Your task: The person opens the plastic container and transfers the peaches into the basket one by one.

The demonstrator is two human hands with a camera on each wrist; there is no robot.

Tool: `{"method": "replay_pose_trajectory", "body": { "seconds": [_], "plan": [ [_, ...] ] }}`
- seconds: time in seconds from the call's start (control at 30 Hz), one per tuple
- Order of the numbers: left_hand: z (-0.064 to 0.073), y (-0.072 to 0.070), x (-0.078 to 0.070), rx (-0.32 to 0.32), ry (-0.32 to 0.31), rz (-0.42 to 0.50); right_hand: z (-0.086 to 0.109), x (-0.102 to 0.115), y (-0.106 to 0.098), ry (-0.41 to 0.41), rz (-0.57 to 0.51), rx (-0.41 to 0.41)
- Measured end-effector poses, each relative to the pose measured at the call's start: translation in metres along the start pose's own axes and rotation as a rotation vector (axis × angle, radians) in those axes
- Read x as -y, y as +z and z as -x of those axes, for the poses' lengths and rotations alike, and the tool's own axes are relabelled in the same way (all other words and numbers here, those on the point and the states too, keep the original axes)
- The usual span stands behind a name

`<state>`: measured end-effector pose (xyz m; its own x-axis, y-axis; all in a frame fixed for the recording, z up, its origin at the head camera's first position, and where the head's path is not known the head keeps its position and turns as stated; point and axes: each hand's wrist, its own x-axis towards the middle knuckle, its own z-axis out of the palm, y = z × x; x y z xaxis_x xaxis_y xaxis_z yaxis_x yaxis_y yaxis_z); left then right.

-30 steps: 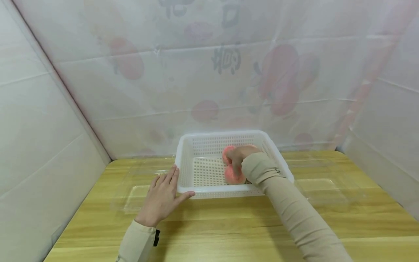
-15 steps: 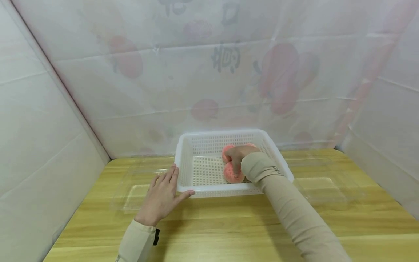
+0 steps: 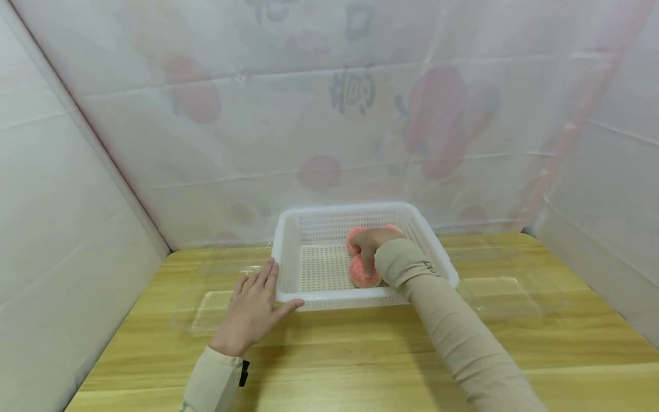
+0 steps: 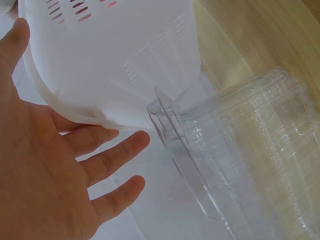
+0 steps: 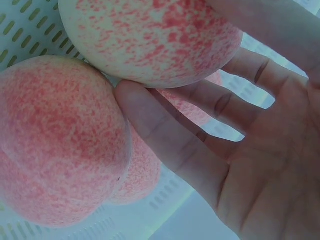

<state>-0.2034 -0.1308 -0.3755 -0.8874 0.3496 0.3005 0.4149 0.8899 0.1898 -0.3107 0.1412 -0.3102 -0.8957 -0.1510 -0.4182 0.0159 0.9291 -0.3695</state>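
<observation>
A white plastic basket [image 3: 329,296] with slotted walls stands at mid-table, holding several pink-speckled peaches on its right side. My left hand [image 3: 250,312] rests at its front-left corner, fingers along the left side and thumb extended by the front rim. The left wrist view shows those fingers spread beside the basket wall [image 4: 105,65]. Inside the basket, my right hand [image 3: 372,240] reaches over the peaches, close above the front peach [image 3: 363,272]. Seen from the right wrist, its fingers curl round one peach [image 5: 150,42]. A second peach [image 5: 65,135] lies beside the fingertips, with others partly hidden behind.
Clear plastic trays flank the basket, one at left [image 3: 213,303] and one at right [image 3: 501,294]. They stand on a wooden table [image 3: 329,360]. A pale fabric wall [image 3: 257,131] with faded fruit prints rises behind, and plain side walls enclose the table.
</observation>
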Motion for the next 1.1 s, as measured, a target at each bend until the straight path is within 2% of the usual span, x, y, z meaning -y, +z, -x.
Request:
{"method": "replay_pose_trajectory", "body": {
  "seconds": [0.17,0.3,0.4,0.5,0.57,0.63,0.73,0.93,1.1],
  "plan": [
    [0.0,-0.002,0.001,0.005,-0.006,0.004,-0.001,0.002,-0.001,-0.073,0.115,0.015],
    [0.0,-0.003,0.001,-0.004,0.0,0.002,0.001,0.003,-0.002,-0.117,0.161,0.003],
    [-0.002,-0.002,0.0,0.011,-0.003,-0.002,0.002,0.001,-0.004,-0.09,0.167,-0.009],
    [-0.003,-0.002,-0.002,0.043,-0.013,0.003,-0.001,-0.002,-0.008,-0.098,0.223,0.022],
    [-0.003,-0.003,-0.003,0.059,-0.013,0.004,-0.004,-0.006,-0.011,-0.093,0.207,0.057],
    [-0.004,-0.005,-0.004,0.063,-0.004,0.0,-0.005,-0.01,-0.017,-0.138,0.221,0.089],
    [-0.004,-0.006,-0.006,0.058,0.021,-0.012,-0.002,-0.018,-0.027,-0.174,0.181,0.112],
    [-0.004,-0.01,-0.006,0.049,0.088,-0.017,0.025,-0.04,-0.058,-0.366,0.258,0.025],
    [0.003,-0.021,0.002,0.046,0.08,-0.02,0.054,-0.068,-0.071,-0.47,0.234,-0.093]
  ]
}}
